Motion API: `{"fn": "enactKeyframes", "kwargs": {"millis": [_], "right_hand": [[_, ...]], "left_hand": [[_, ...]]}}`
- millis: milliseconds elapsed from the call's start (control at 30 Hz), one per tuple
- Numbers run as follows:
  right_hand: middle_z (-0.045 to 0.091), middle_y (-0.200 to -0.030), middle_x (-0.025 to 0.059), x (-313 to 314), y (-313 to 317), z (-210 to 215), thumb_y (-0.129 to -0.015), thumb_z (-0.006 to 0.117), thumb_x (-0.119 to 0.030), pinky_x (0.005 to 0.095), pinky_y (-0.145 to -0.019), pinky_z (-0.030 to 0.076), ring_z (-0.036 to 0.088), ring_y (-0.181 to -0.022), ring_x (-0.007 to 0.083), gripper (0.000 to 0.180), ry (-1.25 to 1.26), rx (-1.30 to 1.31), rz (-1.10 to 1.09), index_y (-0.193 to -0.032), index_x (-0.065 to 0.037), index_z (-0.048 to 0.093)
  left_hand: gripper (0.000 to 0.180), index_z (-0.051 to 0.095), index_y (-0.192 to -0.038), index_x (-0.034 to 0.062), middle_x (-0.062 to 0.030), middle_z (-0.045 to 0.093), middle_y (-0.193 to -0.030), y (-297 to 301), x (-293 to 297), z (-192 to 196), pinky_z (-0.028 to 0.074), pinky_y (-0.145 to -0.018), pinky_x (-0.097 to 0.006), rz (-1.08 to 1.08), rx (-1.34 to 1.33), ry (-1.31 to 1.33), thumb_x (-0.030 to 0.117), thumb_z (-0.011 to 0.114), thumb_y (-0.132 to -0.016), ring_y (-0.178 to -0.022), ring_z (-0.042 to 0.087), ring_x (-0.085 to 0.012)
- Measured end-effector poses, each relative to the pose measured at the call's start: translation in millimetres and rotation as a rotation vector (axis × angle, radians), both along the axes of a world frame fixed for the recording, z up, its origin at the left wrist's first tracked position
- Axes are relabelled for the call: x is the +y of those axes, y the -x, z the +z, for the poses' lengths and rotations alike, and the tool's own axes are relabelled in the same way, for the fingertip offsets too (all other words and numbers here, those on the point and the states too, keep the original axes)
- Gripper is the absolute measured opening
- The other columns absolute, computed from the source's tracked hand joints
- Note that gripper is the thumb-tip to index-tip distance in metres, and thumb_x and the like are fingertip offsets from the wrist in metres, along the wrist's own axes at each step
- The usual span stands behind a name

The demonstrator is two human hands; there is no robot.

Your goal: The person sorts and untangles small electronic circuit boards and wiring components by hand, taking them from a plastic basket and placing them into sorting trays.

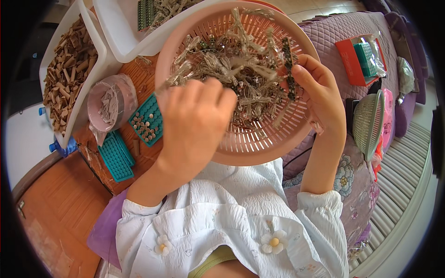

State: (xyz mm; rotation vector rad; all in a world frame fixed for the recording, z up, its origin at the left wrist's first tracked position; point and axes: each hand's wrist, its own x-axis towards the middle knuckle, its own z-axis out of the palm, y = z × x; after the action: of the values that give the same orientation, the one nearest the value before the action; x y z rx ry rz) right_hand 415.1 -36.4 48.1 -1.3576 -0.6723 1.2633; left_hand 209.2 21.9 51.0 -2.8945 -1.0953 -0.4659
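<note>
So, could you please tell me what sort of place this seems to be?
Probably a room in a home, used for small handwork: the quilted purple cover looks like household bedding, while the pink basket of tangled bundles and white tub of brown pieces suggest piecework.

The right hand [321, 92] holds a dark strip [289, 69] over a pink basket [248, 159], the left hand [197, 120] blurred

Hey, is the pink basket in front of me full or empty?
The pink basket is partly full: tangled pale bundles heap over its middle, while its slotted near side shows bare.
</note>
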Motion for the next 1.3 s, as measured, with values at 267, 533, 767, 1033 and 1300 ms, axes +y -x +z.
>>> {"fn": "enactKeyframes", "kwargs": {"millis": [267, 533, 767, 1033, 1300], "right_hand": [[0.060, -0.082, 0.0047, 10.0, 7.1, -9.7, -0.084, 0.056, -0.013, 0.0194, -0.066, 0.045, 0.056, -0.073, 0.0085, 0.018, 0.066, -0.093, 0.001, -0.091, 0.003, 0.053], [0.059, -0.079, 0.0049, 5.7, 2.0, -20.5, -0.080, 0.060, -0.013, 0.0217, -0.066, 0.045, 0.057, -0.072, 0.0093, 0.021, 0.051, -0.382, -0.039, -0.091, 0.005, 0.056], [0.059, -0.075, 0.0065, 2.6, 28.2, 8.4, -0.074, 0.065, -0.011, 0.0239, -0.064, 0.046, 0.057, -0.071, 0.0092, 0.025, -0.151, -1.175, -0.122, -0.094, 0.001, 0.057], [0.059, -0.074, 0.0049, 10.7, 43.5, 15.7, -0.079, 0.060, -0.005, 0.0197, -0.061, 0.046, 0.056, -0.066, 0.0070, 0.015, -0.023, -0.155, 0.268, -0.090, 0.005, 0.056], [0.061, -0.079, 0.0079, 6.9, 35.1, 5.1, -0.083, 0.056, -0.008, 0.0210, -0.062, 0.050, 0.061, -0.071, 0.0112, 0.014, 0.028, 0.395, 0.328, -0.091, 0.003, 0.056]], "left_hand": [[0.007, 0.056, -0.070, 0.0054, -0.0070, 0.053, -0.071, -3.7, -22.4, -47.6, 0.045, -0.067, -0.032, -0.387, 0.245, 0.519, 0.009, 0.060, -0.066, -0.073, 0.053, -0.0228], [0.011, 0.051, -0.080, 0.0017, -0.0083, 0.053, -0.073, 17.8, 2.2, -0.1, 0.044, -0.064, -0.030, -0.328, -0.140, 0.826, 0.002, 0.057, -0.071, -0.069, 0.053, -0.0209], [0.015, 0.056, -0.091, -0.0014, -0.0054, 0.059, -0.074, 23.9, 17.0, 3.0, 0.042, -0.058, -0.025, 0.013, -0.543, 1.316, 0.007, 0.049, -0.080, -0.062, 0.052, -0.0105], [0.017, 0.058, -0.093, -0.0012, -0.0099, 0.058, -0.081, 14.7, 24.2, 7.2, 0.043, -0.067, -0.028, -0.060, -0.528, 1.127, 0.009, 0.051, -0.082, -0.073, 0.056, -0.0196], [0.012, 0.059, -0.088, 0.0008, -0.0082, 0.056, -0.077, 17.1, 22.8, 4.7, 0.043, -0.064, -0.027, -0.162, -0.608, 1.114, 0.001, 0.051, -0.079, -0.071, 0.055, -0.0183]]}}
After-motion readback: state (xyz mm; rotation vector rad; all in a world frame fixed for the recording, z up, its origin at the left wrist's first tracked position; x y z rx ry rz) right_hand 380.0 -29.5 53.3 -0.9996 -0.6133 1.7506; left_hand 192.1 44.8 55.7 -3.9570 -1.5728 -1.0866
